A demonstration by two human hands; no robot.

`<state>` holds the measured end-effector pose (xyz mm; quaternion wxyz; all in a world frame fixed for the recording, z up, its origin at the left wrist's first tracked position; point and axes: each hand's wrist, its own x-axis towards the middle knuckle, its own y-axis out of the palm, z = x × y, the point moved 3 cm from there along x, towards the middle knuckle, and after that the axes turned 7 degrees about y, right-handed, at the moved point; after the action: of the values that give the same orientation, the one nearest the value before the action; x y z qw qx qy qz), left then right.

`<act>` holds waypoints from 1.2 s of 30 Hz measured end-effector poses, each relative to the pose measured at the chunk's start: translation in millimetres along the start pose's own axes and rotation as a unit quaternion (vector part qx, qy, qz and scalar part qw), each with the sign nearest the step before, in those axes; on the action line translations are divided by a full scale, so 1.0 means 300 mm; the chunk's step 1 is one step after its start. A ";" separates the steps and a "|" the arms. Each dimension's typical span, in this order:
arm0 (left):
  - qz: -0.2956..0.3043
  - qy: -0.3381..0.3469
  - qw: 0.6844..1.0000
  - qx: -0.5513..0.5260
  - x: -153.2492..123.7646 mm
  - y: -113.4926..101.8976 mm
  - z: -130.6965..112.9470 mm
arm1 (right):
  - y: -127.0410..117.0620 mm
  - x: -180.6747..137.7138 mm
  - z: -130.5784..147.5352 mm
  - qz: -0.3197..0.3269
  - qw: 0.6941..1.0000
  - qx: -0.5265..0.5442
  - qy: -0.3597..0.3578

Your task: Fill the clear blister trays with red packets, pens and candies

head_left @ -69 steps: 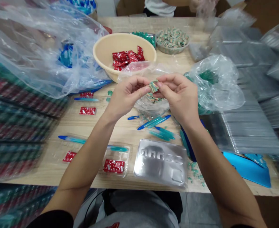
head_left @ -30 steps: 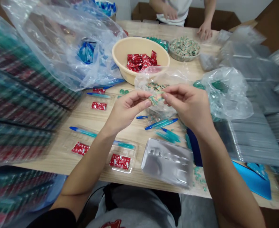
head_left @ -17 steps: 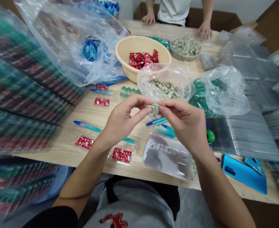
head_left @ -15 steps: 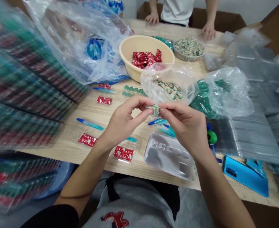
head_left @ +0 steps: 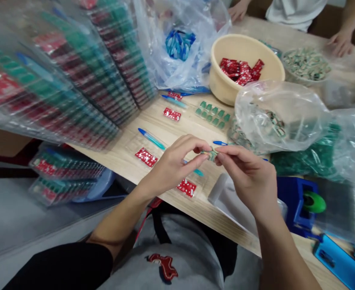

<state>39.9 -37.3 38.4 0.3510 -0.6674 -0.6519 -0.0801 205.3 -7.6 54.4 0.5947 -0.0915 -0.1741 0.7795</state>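
Note:
My left hand (head_left: 177, 165) and my right hand (head_left: 251, 171) meet above the table, thumbs and fingertips pinching opposite ends of a small green-and-beige patterned piece (head_left: 210, 154). Its exact kind is too small and blurred to tell. Below my right hand lies a clear molded plastic tray (head_left: 233, 203), partly hidden by the wrist. Around my left hand are blue pens (head_left: 151, 138) and red dotted packets (head_left: 146, 157) in clear trays. Beyond my hands, an open clear bag (head_left: 283, 117) holds similar patterned pieces.
Filled packs (head_left: 83, 80) stand stacked high at left. A cream basin (head_left: 216, 80) holds red packets, beside green pieces (head_left: 215, 114) in rows. At right are a blue tape dispenser (head_left: 290, 203) and blue phone (head_left: 340, 262). A co-worker's hand (head_left: 342, 42) rests on the far table.
The view has swung left, so the table's things appear farther right and the stacked packs show more. Both hands still pinch the patterned piece.

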 end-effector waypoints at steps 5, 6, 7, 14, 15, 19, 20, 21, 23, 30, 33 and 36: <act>-0.018 -0.061 0.996 -0.069 -0.082 -0.007 0.034 | 0.057 -0.011 -0.036 0.062 0.996 0.050 0.049; -0.017 -0.088 0.992 -0.090 -0.110 -0.005 0.042 | 0.075 -0.020 -0.044 0.075 0.995 0.049 0.054; -0.018 -0.118 0.987 -0.111 -0.142 -0.007 0.054 | 0.096 -0.031 -0.052 0.091 0.993 0.046 0.059; -0.069 -0.300 0.951 0.041 -0.355 -0.337 0.213 | 0.220 -0.145 -0.099 0.167 0.983 0.010 0.075; -0.056 -0.334 0.935 0.103 -0.365 -0.407 0.242 | 0.229 -0.158 -0.107 0.171 0.982 0.004 0.073; 0.050 -0.426 0.863 0.267 -0.329 -0.565 0.325 | 0.241 -0.188 -0.139 0.184 0.979 -0.012 0.088; 0.082 -0.436 0.848 0.291 -0.312 -0.571 0.338 | 0.241 -0.192 -0.144 0.184 0.979 -0.015 0.091; 0.110 -0.440 0.836 0.310 -0.295 -0.568 0.348 | 0.241 -0.196 -0.147 0.183 0.978 -0.020 0.094; 0.149 -0.438 0.822 0.331 -0.269 -0.548 0.365 | 0.240 -0.202 -0.152 0.181 0.978 -0.031 0.097; 0.210 -0.420 0.792 0.389 -0.261 -0.486 0.407 | 0.240 -0.225 -0.179 0.183 0.976 -0.045 0.106; 0.209 -0.400 0.782 0.431 -0.258 -0.473 0.412 | 0.244 -0.233 -0.181 0.185 0.975 -0.053 0.111; 0.194 -0.416 0.787 0.412 -0.259 -0.481 0.417 | 0.250 -0.240 -0.177 0.190 0.974 -0.057 0.108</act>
<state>-148.2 -42.9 -45.7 0.2952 -0.5406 -0.5628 0.5512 176.6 -85.4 -27.9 0.4452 -0.2401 -0.1326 0.8524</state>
